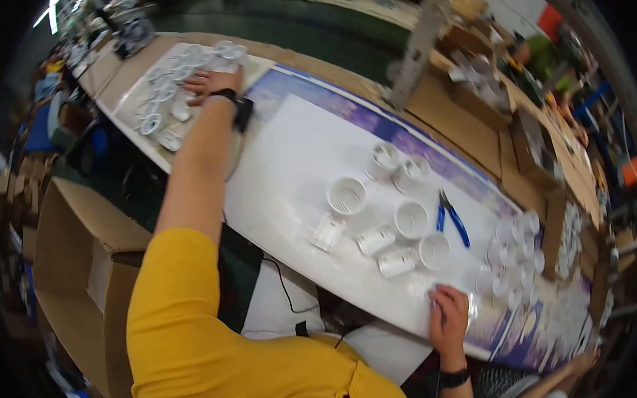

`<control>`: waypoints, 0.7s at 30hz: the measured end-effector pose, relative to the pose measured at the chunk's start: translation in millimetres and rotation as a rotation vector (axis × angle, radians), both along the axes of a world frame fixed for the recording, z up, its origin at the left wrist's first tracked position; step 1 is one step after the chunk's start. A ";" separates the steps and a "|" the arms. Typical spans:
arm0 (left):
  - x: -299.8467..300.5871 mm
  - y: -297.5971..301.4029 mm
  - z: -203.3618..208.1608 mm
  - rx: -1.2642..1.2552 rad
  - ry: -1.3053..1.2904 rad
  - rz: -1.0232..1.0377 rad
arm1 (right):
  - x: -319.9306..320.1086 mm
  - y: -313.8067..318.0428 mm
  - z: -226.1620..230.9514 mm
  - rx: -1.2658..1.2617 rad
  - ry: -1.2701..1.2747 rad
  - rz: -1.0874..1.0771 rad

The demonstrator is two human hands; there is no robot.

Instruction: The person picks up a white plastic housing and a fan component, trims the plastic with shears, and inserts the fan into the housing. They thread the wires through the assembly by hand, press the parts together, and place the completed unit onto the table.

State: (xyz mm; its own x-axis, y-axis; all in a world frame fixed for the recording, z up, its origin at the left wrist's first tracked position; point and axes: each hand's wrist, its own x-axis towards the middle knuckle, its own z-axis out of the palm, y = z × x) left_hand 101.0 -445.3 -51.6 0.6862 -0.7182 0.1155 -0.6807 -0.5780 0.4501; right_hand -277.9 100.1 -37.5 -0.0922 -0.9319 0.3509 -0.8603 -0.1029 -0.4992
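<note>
My left arm stretches to the far left, where my left hand (208, 85) lies over a group of round white plastic parts (167, 90) in a pale tray (128, 97). Its fingers look apart, and I see nothing gripped in them. My right hand (450, 318) rests at the near edge of the white table (284, 175), loosely curled with the thumb apart and no object in it. Beyond it stand several white plastic cups, one (347, 196) upright with a ribbed inside. Small white rectangular parts (397, 262) lie on the near side of these cups.
Blue-handled cutting pliers (453, 219) lie right of the cups. More white cups (513, 256) cluster at the right. Cardboard boxes (537, 149) line the far right side, beside a metal post (417, 49). A large open carton (87, 280) stands at lower left. Another person's arm (550, 388) reaches in at lower right.
</note>
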 end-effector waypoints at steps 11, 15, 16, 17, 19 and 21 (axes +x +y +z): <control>-5.8 15.6 -16.9 -0.130 -0.104 -0.301 | -3.2 -7.2 1.5 0.002 -0.059 -0.002; -49.8 127.1 9.6 -0.556 0.252 -0.918 | -7.4 -1.3 -1.4 -0.049 -0.060 0.011; -59.2 164.1 18.8 -0.533 0.358 -1.044 | -5.6 -1.2 -1.9 -0.062 -0.068 0.016; -70.4 198.8 23.3 -0.502 0.466 -1.173 | -4.8 0.6 -2.8 -0.072 -0.077 0.015; -83.8 262.3 26.1 -0.333 0.532 -1.293 | -4.8 1.3 -4.0 -0.040 -0.109 0.016; -99.4 308.6 23.7 -0.311 0.447 -1.325 | -7.8 1.2 -4.0 0.033 -0.169 0.007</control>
